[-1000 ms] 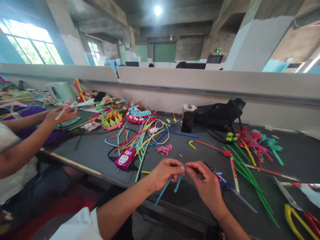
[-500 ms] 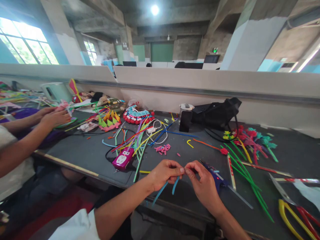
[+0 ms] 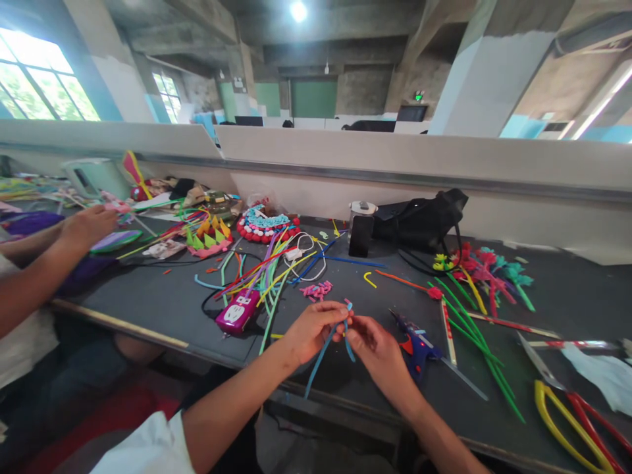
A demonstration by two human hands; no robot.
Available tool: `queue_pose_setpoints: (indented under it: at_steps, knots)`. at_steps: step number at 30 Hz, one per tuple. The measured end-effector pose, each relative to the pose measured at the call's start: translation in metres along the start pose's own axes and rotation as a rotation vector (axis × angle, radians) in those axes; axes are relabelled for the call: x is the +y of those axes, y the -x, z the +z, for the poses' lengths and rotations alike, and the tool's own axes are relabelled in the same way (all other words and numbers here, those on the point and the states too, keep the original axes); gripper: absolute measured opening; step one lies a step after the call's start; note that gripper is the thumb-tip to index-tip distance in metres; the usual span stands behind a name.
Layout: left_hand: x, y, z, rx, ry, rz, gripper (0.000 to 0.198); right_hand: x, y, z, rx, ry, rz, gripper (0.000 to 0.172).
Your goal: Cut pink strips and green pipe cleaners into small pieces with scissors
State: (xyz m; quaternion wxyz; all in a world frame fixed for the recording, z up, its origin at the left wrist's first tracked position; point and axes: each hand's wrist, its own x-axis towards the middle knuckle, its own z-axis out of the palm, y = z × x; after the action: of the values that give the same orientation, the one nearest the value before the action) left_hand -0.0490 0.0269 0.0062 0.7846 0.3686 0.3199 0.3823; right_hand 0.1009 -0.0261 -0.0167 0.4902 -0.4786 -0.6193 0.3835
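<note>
Above the table's front edge, my left hand pinches a blue pipe cleaner between thumb and fingers. It is bent at the top, where a small loop pokes up over the fingertips, and two ends hang down, the left one longer. My right hand meets the left at the fingertips, its fingers closed around the shorter strand; the exact grip is partly hidden. Just right of that hand lies a blue glue gun with a red light. Beyond my hands is a pile of pink cut pieces.
Loose pipe cleaners lie by a purple power box. Green stems, a ruler and large scissors are at right. A phone and black bag stand behind. A co-worker's hands work at left.
The bent top of the blue pipe cleaner now shows above my left fingertips. My right hand has turned and shifted lower against the strand. The view has moved slightly right.
</note>
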Motion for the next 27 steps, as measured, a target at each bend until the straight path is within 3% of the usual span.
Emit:
queue_pose_setpoints:
  at_steps: [4,9,15,21,27]
  knots:
    - [0.004,0.001,-0.003,0.054,-0.111,0.095,0.028,-0.004,0.005,0.004,-0.083,0.143,0.002,0.024]
    - [0.005,0.002,-0.005,0.148,-0.533,0.227,0.028,-0.008,0.005,-0.007,0.052,0.314,-0.053,0.03]
    - [-0.002,0.002,-0.001,0.073,-0.803,0.308,0.023,-0.009,0.003,-0.016,0.144,0.375,-0.104,0.031]
    - [-0.001,0.009,0.008,0.073,-1.009,0.447,0.025,-0.006,0.001,-0.019,0.187,0.409,-0.105,0.031]
    - [-0.002,0.009,0.008,0.03,-1.076,0.469,0.022,-0.006,0.001,-0.021,0.194,0.425,-0.12,0.031]
